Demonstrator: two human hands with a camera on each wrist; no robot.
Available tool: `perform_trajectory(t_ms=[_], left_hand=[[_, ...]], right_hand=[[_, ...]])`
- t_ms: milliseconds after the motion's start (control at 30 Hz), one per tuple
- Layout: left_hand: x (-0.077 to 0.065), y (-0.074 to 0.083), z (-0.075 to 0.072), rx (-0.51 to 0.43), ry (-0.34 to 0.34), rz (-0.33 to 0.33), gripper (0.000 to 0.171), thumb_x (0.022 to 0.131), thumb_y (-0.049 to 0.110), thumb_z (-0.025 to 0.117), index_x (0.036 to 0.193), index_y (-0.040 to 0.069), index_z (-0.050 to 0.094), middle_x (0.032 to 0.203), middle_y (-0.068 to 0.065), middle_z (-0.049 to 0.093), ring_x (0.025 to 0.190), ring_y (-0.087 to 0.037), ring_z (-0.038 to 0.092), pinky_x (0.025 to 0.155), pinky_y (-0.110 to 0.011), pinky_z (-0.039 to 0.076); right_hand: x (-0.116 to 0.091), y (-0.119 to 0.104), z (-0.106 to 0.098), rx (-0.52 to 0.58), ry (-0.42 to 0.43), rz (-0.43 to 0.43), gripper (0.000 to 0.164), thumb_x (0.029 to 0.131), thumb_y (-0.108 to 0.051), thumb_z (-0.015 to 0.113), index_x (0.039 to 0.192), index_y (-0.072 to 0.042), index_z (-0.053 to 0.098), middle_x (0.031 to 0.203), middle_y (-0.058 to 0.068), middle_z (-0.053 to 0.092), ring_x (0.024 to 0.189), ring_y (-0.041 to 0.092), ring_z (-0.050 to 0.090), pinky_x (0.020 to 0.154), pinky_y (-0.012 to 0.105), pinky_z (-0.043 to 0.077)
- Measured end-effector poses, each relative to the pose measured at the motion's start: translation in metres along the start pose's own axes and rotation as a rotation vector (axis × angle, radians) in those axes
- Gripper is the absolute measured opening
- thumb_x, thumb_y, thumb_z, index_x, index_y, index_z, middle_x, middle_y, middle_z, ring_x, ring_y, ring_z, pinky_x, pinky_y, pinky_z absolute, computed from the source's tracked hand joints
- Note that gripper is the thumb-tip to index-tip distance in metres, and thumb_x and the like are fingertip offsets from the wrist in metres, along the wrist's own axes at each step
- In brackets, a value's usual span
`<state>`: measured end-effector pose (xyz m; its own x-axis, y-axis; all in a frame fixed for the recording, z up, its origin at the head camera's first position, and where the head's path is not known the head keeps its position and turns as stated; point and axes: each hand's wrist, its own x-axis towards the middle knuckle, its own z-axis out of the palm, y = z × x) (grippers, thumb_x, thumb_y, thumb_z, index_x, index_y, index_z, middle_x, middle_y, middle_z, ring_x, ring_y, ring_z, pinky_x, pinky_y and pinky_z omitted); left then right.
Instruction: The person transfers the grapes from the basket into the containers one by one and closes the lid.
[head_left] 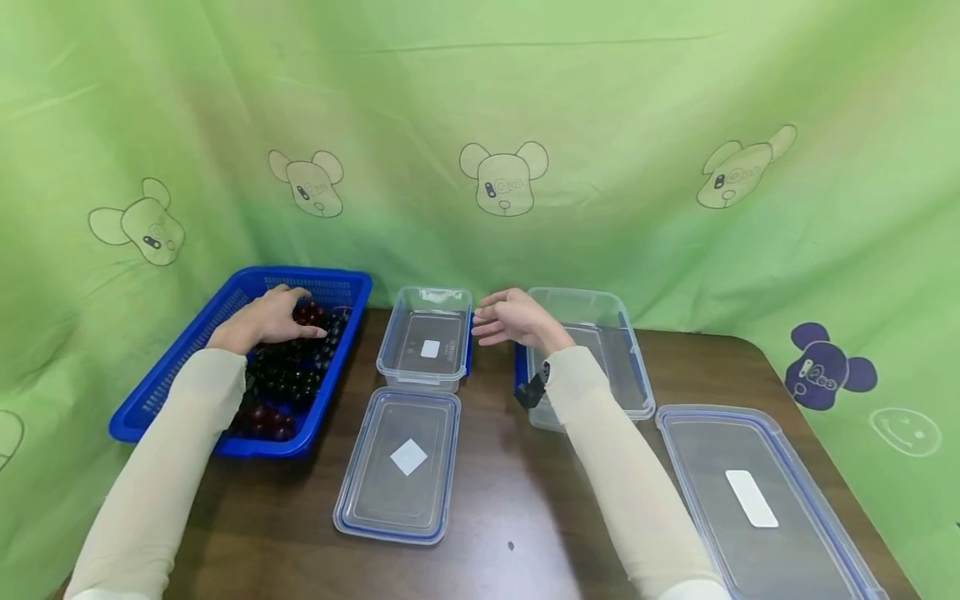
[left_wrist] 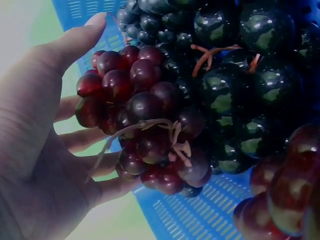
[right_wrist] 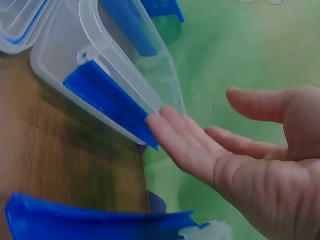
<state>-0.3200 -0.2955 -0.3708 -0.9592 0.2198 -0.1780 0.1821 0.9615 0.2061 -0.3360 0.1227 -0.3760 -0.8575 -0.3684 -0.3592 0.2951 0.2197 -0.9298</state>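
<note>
Head cam: left hand (head_left: 272, 321) was over the blue basket (head_left: 337, 288). Left wrist: it spread round red grapes (left_wrist: 145, 107) inside, maybe touching; probably light, slippery, best cupped. Right wrist: right hand (right_wrist: 245, 167) hung loose, empty, by a box (right_wrist: 109, 54).

Head view: illumination is bright and diffuse across the green curtain (head_left: 405, 92). The table (head_left: 502, 542) shows pale glare toward its near edge. Soft shadows lie beside the right sleeve (head_left: 622, 479) and below the blue basket (head_left: 138, 423). Wide-angle stretch affects the large lid (head_left: 753, 500) at the table's right edge. Left wrist view: the left background is overexposed; the black grapes (left_wrist: 267, 27) combine sharp highlights with deep shadow. Right wrist view: dimmer, with soft focus.
</note>
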Motion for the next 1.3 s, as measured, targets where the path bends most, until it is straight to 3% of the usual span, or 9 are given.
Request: perform_trajectory(t_ms=[233,433,567,700,867,1133,1300], left_hand=[[0.004,-0.003,0.002,0.005,-0.036,-0.021,0.1,0.093,0.051,0.076,0.161,-0.005,0.03,0.165,-0.041,0.022,0.15,-0.062,0.026,0.116,-0.074,0.034],[0.005,-0.003,0.004,0.003,-0.04,-0.017,0.092,0.095,0.043,0.077,0.161,-0.003,0.032,0.163,-0.039,0.03,0.147,-0.06,0.035,0.112,-0.073,0.041],[0.005,-0.004,0.01,-0.002,-0.053,-0.027,0.089,0.096,0.039,0.077,0.161,-0.002,0.032,0.159,-0.036,0.04,0.141,-0.057,0.045,0.106,-0.07,0.047],[0.003,-0.004,0.009,-0.001,-0.054,-0.042,0.09,0.096,0.039,0.077,0.161,-0.003,0.032,0.158,-0.035,0.042,0.139,-0.056,0.048,0.104,-0.069,0.048],[0.002,-0.003,0.005,-0.005,-0.05,-0.044,0.091,0.096,0.04,0.077,0.161,-0.005,0.032,0.159,-0.035,0.042,0.139,-0.056,0.048,0.107,-0.069,0.047],[0.006,-0.004,0.004,0.011,-0.075,-0.052,0.091,0.097,0.041,0.075,0.161,-0.006,0.03,0.159,-0.036,0.039,0.141,-0.057,0.045,0.108,-0.069,0.046],[0.007,-0.005,0.004,0.022,-0.057,-0.042,0.085,0.097,0.04,0.076,0.155,-0.009,0.039,0.148,-0.037,0.052,0.124,-0.051,0.061,0.095,-0.061,0.055]], right_hand=[[0.01,0.002,0.011,-0.014,0.067,0.076,0.051,0.107,-0.004,0.052,0.155,0.008,0.041,0.148,0.03,0.053,0.135,0.045,0.058,0.113,0.051,0.053],[0.013,0.003,0.015,0.025,0.111,0.105,0.042,0.104,-0.002,0.054,0.145,0.009,0.052,0.117,0.016,0.059,0.108,0.033,0.066,0.11,0.045,0.055],[0.019,0.01,0.017,0.06,0.114,0.128,0.045,0.104,-0.001,0.056,0.147,0.008,0.049,0.11,0.014,0.058,0.097,0.029,0.066,0.109,0.045,0.056],[0.025,0.013,0.019,0.099,0.12,0.139,0.053,0.103,0.0,0.057,0.154,0.003,0.043,0.103,0.011,0.058,0.086,0.024,0.065,0.096,0.038,0.062],[0.027,0.012,0.019,0.145,0.144,0.161,0.056,0.102,0.004,0.058,0.156,-0.002,0.042,0.101,0.01,0.057,0.083,0.021,0.062,0.078,0.03,0.061],[0.028,0.013,0.019,0.199,0.175,0.202,0.064,0.099,0.007,0.062,0.158,-0.011,0.044,0.102,0.008,0.057,0.083,0.02,0.061,0.074,0.028,0.059],[0.028,0.015,0.021,0.207,0.19,0.199,0.064,0.099,0.007,0.063,0.157,-0.012,0.045,0.099,0.008,0.057,0.08,0.018,0.062,0.073,0.027,0.06]])
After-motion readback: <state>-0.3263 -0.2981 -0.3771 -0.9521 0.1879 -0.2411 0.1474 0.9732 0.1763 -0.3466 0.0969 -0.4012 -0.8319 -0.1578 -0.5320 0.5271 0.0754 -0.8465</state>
